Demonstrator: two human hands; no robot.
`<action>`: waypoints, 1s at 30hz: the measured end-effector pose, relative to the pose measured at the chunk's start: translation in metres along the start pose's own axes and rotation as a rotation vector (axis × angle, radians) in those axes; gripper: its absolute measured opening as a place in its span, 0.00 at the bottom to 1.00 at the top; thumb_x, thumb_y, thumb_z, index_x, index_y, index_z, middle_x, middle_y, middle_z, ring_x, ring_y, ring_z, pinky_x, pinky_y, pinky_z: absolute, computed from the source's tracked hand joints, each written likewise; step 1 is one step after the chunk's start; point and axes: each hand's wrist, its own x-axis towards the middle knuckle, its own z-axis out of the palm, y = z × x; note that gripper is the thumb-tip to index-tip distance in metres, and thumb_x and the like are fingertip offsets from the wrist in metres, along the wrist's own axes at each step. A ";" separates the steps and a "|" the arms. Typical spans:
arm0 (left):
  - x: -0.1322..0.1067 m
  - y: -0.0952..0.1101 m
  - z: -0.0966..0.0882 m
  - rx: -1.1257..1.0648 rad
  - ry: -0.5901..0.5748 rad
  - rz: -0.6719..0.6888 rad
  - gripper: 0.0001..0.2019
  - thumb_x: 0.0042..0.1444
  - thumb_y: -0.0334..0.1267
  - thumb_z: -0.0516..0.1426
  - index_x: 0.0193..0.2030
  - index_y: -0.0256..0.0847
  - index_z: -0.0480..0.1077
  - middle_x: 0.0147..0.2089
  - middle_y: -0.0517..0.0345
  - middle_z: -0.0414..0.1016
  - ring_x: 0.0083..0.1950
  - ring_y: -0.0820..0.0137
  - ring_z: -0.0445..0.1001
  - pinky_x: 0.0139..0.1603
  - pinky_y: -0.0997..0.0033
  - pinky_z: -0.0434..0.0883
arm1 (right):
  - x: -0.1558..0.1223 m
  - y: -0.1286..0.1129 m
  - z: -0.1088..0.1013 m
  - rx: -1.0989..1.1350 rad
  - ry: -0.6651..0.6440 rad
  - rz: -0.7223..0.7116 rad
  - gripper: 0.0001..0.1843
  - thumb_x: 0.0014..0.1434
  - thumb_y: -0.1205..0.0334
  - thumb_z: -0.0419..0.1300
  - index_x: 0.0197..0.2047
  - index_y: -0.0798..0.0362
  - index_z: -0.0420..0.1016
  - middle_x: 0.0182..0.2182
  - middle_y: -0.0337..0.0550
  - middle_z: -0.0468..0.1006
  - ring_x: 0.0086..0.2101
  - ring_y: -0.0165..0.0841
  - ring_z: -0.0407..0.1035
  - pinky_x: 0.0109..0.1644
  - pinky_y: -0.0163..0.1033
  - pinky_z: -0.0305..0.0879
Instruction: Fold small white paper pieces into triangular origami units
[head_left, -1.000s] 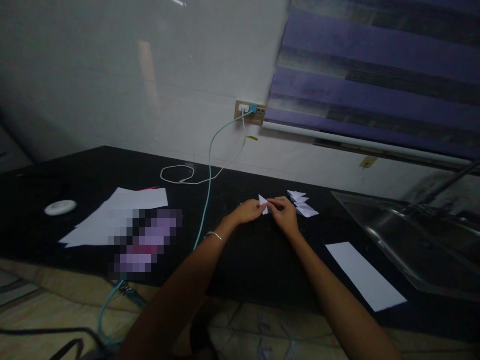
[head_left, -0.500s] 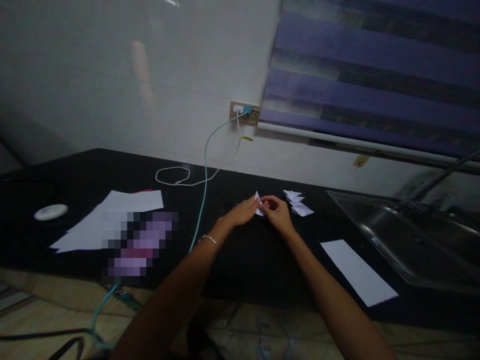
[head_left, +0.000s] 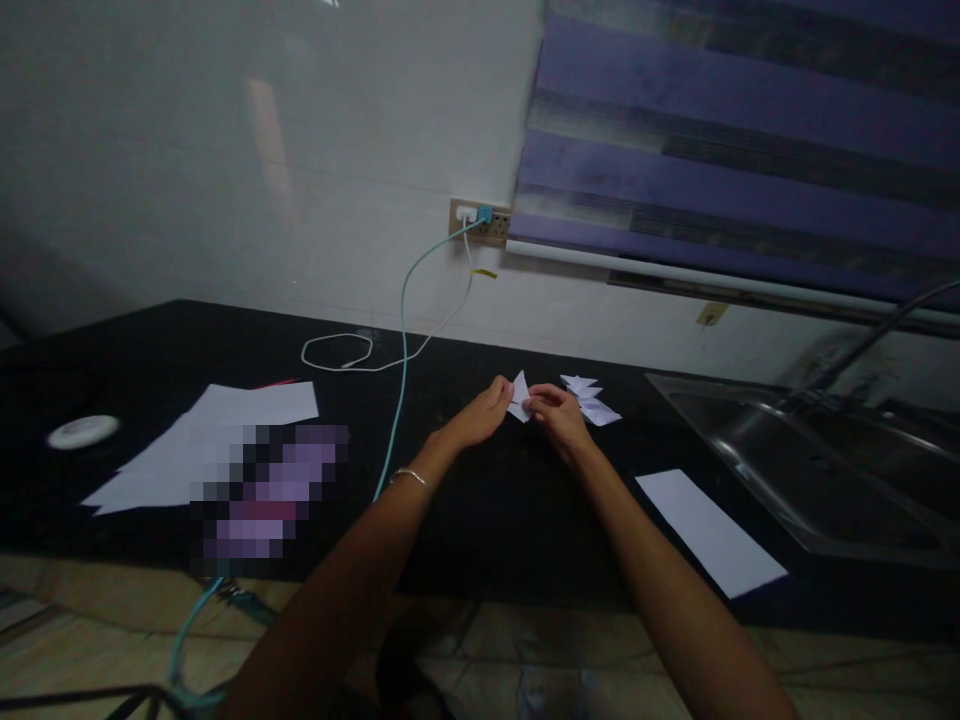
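Note:
A small piece of folded white paper [head_left: 520, 396], pointed at the top, is held between both hands just above the black counter. My left hand [head_left: 484, 408] pinches its left edge, with a thin bracelet on that wrist. On the other side, my right hand [head_left: 559, 412] grips the right edge between thumb and fingertips. Several similar folded paper pieces [head_left: 591, 402] lie in a row right behind my right hand. A white paper strip [head_left: 711, 530] rests flat by my right forearm.
White sheets [head_left: 199, 440] lie at the left beside a blurred purple object [head_left: 281, 495]. A round white disc [head_left: 82, 432] sits farther left. A teal cable [head_left: 403, 350] and a white cable [head_left: 337, 338] run from the wall outlet [head_left: 484, 220]. A metal sink [head_left: 780, 470] is at right.
My hands have drawn slightly apart, and more of the folded paper shows between them. The whole view has shifted a little.

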 end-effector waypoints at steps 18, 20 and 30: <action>0.001 0.011 -0.004 0.146 0.104 0.091 0.17 0.64 0.49 0.47 0.34 0.40 0.66 0.29 0.60 0.68 0.29 0.73 0.65 0.31 0.72 0.59 | -0.001 -0.002 -0.006 0.083 -0.239 0.032 0.10 0.44 0.59 0.69 0.30 0.52 0.76 0.23 0.35 0.70 0.23 0.25 0.60 0.28 0.33 0.54; 0.001 0.010 -0.003 0.154 0.094 0.068 0.17 0.64 0.50 0.46 0.35 0.40 0.66 0.29 0.60 0.69 0.29 0.72 0.65 0.30 0.72 0.59 | -0.003 -0.005 -0.006 0.090 -0.265 0.073 0.13 0.42 0.58 0.71 0.31 0.52 0.76 0.25 0.36 0.73 0.25 0.27 0.63 0.30 0.34 0.57; 0.002 0.005 -0.003 -0.010 -0.044 0.098 0.19 0.65 0.52 0.44 0.35 0.39 0.64 0.30 0.61 0.64 0.30 0.73 0.63 0.30 0.73 0.59 | -0.011 -0.014 -0.006 0.061 -0.411 0.166 0.14 0.43 0.58 0.71 0.34 0.53 0.79 0.29 0.38 0.78 0.28 0.29 0.69 0.35 0.36 0.61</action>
